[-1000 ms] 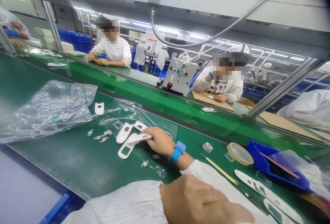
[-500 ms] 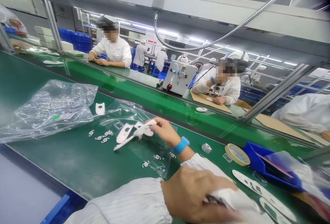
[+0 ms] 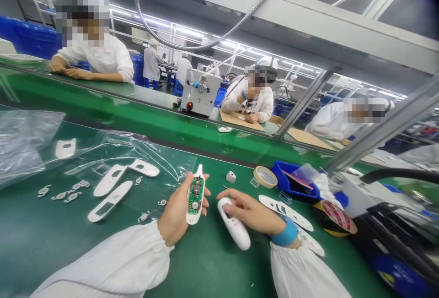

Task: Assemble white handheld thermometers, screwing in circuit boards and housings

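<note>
My left hand [image 3: 176, 208] is closed around a white handheld device half [image 3: 192, 219] with a narrow tip pointing away from me. A green circuit board [image 3: 196, 192] lies exposed inside it. To its right, my right hand [image 3: 248, 211] grips a white oval shell cover [image 3: 236, 231] with a window at its upper end. The cover and the device half are apart. Left of my hands lie white shell covers with windows [image 3: 110, 201] and several small white S-shaped parts [image 3: 72, 197].
A clear plastic bag [image 3: 24, 147] lies at the left. Beyond my right hand are a small white block [image 3: 231, 177], a tape roll [image 3: 265, 177] and a blue bin [image 3: 291, 181]. More white shells [image 3: 286, 212] lie right. Co-workers sit across the green bench.
My right hand has come back from the shells on the left and now has a cover. My left hand has moved left with the device half. The view has swung right.
</note>
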### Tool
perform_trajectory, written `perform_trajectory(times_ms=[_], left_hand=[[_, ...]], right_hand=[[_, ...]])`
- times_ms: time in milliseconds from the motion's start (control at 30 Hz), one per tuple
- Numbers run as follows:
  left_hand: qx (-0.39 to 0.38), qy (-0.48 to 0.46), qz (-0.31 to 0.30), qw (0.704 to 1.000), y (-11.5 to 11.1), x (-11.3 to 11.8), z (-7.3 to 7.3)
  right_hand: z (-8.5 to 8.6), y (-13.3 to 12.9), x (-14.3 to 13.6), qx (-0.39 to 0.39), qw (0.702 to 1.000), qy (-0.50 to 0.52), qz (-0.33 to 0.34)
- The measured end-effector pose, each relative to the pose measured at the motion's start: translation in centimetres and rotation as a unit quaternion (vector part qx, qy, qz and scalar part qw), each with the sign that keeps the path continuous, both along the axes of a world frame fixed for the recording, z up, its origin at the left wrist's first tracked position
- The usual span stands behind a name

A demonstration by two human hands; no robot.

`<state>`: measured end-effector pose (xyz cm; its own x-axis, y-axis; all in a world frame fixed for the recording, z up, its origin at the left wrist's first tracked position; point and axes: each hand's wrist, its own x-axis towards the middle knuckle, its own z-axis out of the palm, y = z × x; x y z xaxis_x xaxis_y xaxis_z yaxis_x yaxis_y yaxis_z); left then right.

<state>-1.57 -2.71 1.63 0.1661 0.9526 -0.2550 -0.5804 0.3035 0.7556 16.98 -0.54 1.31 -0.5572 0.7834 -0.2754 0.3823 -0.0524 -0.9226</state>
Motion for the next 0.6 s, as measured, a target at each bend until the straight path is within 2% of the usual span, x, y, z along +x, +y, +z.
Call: perform_trajectory(times_ms=[67,133,200,267,433,600], left_hand=[[-0.017,0.013,-0.005,1.0,0.2,0.1,-0.2],[-0.035,0.026,-0.016,0.999,0.6,0.2,-0.3],[-0.048,0.026,-0.028,0.998,1.0,0.2,-0.4],[-0.056,0.016,-0.04,0.998,1.3,0.2,-0.7],[-0.059,-0.009,-0.042,0.997,1.6,0.1,-1.1],[-0.064,-0.013,-0.037,0.997,1.6,0.3,-1.0]], right_hand=[[-0.6,-0.7,0.0,0.015,0.998,-0.048,0.028],[-1.0,-1.2,-0.3,0.106,0.989,-0.106,0.006],[-1.0,-1.7,-0.4,0.216,0.963,-0.155,-0.038],[-0.8,-2.3,-0.2,0.278,0.94,-0.188,-0.067],[-0.3,-3.7,0.1,0.283,0.921,-0.263,-0.045],[-0.2,-4.0,-0.4,0.312,0.917,-0.242,-0.057]])
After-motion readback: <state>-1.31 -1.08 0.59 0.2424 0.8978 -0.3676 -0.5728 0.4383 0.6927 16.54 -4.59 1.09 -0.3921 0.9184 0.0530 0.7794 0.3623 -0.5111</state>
